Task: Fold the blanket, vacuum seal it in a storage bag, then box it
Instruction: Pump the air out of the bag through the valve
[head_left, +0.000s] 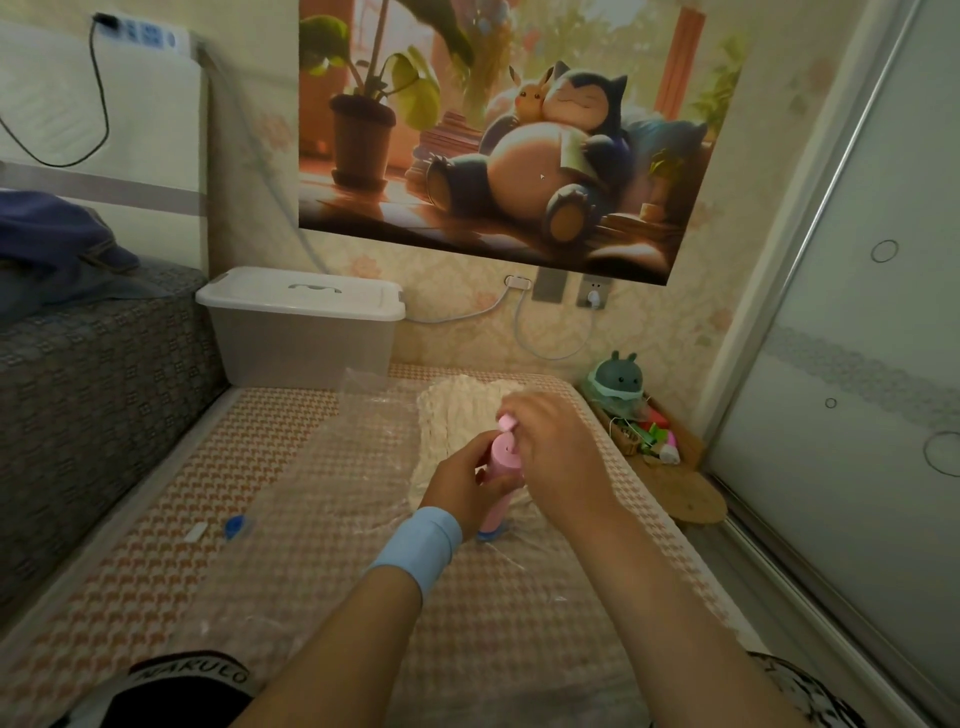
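A cream knitted blanket (457, 415) lies folded inside a clear plastic storage bag (358, 457) spread on the checked mattress (260, 571). A pink hand pump (500, 486) stands upright on the bag's blue valve (490, 537). My left hand (462, 488), with a light blue wristband, grips the pump's barrel. My right hand (550, 452) holds the pump's pink handle (506, 423) at the top. A translucent storage box (301, 332) with a white lid stands shut at the far end of the mattress.
A blue clip (235, 526) and a small white piece (196, 531) lie on the bag's left part. A grey sofa edge (93, 395) runs along the left. A teal plush toy (618, 382) and a basket of small items (654, 441) sit right, by a sliding door (857, 364).
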